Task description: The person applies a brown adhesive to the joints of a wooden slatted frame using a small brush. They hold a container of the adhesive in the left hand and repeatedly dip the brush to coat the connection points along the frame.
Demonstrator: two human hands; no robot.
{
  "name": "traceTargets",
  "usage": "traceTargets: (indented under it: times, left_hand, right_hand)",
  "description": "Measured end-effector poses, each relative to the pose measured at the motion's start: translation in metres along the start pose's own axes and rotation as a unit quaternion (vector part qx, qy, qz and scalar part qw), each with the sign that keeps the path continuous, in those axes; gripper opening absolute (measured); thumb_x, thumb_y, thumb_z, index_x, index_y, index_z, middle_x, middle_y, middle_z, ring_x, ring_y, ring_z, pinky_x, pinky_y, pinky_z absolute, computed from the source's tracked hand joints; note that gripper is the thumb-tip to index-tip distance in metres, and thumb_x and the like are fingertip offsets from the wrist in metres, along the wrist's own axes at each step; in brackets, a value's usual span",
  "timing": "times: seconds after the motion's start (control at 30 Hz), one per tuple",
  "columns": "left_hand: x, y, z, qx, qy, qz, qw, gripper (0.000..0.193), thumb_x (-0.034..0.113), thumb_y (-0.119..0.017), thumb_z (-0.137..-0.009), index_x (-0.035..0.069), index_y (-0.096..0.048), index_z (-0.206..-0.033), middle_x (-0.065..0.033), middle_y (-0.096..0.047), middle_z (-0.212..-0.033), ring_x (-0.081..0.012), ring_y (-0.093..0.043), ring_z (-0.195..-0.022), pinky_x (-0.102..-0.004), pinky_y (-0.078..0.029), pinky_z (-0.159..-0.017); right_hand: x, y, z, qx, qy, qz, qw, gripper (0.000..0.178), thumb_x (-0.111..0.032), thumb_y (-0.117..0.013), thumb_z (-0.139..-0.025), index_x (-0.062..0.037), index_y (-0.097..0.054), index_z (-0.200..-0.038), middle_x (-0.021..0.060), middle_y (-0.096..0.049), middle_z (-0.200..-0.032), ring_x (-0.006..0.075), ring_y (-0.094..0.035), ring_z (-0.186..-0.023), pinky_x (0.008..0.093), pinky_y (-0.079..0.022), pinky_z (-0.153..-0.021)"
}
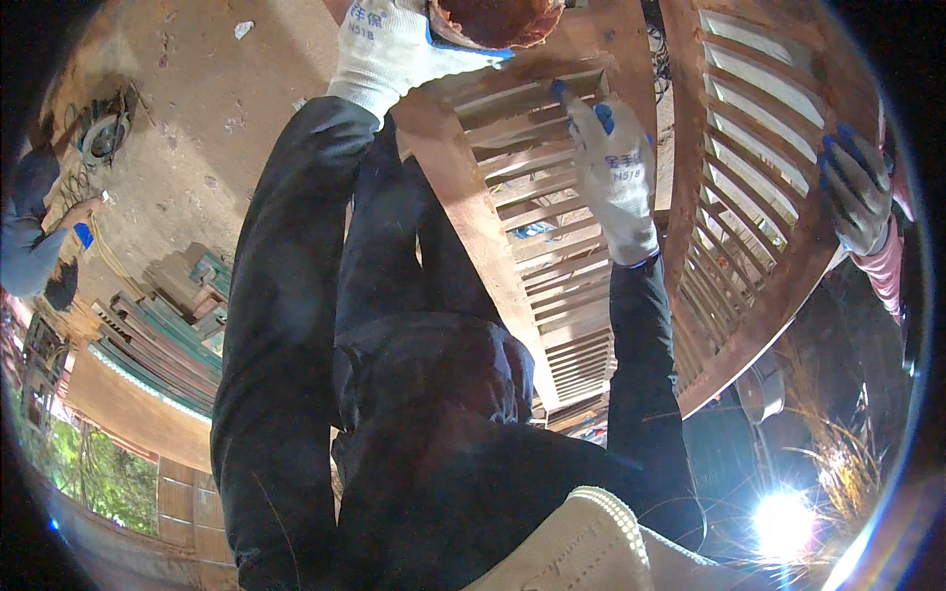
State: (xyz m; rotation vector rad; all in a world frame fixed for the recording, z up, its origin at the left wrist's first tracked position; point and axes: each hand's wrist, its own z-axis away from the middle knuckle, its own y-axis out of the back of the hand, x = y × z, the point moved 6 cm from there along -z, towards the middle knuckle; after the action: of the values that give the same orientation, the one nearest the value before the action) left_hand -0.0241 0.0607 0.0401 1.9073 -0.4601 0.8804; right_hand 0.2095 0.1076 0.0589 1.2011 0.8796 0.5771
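My left hand (pixel 394 54), in a white knit glove with blue coating, grips the side of a round container (pixel 496 22) with reddish-brown stuff inside, partly cut off by the top edge. My right hand (pixel 613 163), in a matching glove, is over a slatted wooden panel (pixel 512 286). One blue-tipped finger reaches toward the slats while the others curl under, and whatever they hold is hidden. Close to my right hand a second, curved slatted panel (pixel 690 197) stands on the right.
Another person's gloved hand (pixel 855 192) rests on the right panel's outer edge. At far left another person's arm (pixel 34 236) shows. Stacked green and brown boards (pixel 163 340) lie on the left, and a coil of cable (pixel 103 133) is on the dirt floor. A bright light (pixel 783 525) glares lower right.
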Motion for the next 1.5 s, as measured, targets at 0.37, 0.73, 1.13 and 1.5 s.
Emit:
traceTargets:
  times: [0.37, 0.73, 1.13, 1.5]
  left_hand:
    - [-0.018, -0.012, 0.017, 0.013, -0.048, -0.053, 0.997, 0.097, 0.039, -0.091, -0.055, 0.006, -0.048, -0.135, -0.0203, -0.057, -0.129, -0.0398, -0.056, -0.118, -0.0473, -0.045, -0.102]
    - [-0.015, -0.011, 0.019, 0.021, -0.121, -0.108, 0.987, 0.088, 0.038, -0.083, -0.067, 0.007, -0.045, -0.140, -0.0170, -0.053, -0.137, -0.0353, -0.055, -0.122, -0.0446, -0.044, -0.103]
    - [-0.023, -0.016, 0.024, 0.003, -0.105, -0.070, 0.992, 0.099, 0.046, -0.086, -0.060, 0.019, -0.042, -0.144, -0.0094, -0.048, -0.144, -0.0315, -0.050, -0.126, -0.0437, -0.040, -0.107]
    - [-0.021, -0.020, 0.018, 0.022, -0.058, -0.050, 0.997, 0.110, 0.056, -0.091, -0.051, 0.016, -0.044, -0.142, -0.0096, -0.051, -0.141, -0.0321, -0.052, -0.125, -0.0451, -0.042, -0.106]
  right_hand:
    - [-0.002, 0.032, -0.004, 0.074, -0.049, -0.161, 0.983, 0.029, -0.011, -0.064, -0.090, -0.0113, -0.066, -0.119, 0.0116, -0.065, -0.090, 0.0302, -0.066, -0.082, 0.0403, -0.054, -0.073]
    - [-0.072, 0.070, -0.087, 0.110, 0.034, 0.089, 0.989, 0.013, -0.022, -0.070, -0.082, -0.0145, -0.067, -0.092, 0.0074, -0.061, -0.103, 0.0246, -0.063, -0.089, 0.0377, -0.052, -0.071]
    - [-0.036, 0.055, -0.083, 0.055, -0.042, -0.181, 0.981, 0.019, -0.023, -0.069, -0.086, -0.0105, -0.072, -0.100, 0.0129, -0.068, -0.097, 0.0323, -0.067, -0.084, 0.0427, -0.053, -0.076]
    - [0.015, 0.049, -0.034, -0.048, -0.335, -0.526, 0.780, 0.026, -0.025, -0.066, -0.092, -0.0013, -0.071, -0.102, -0.0012, -0.064, -0.083, 0.0069, -0.053, -0.066, 0.0229, -0.043, -0.060]
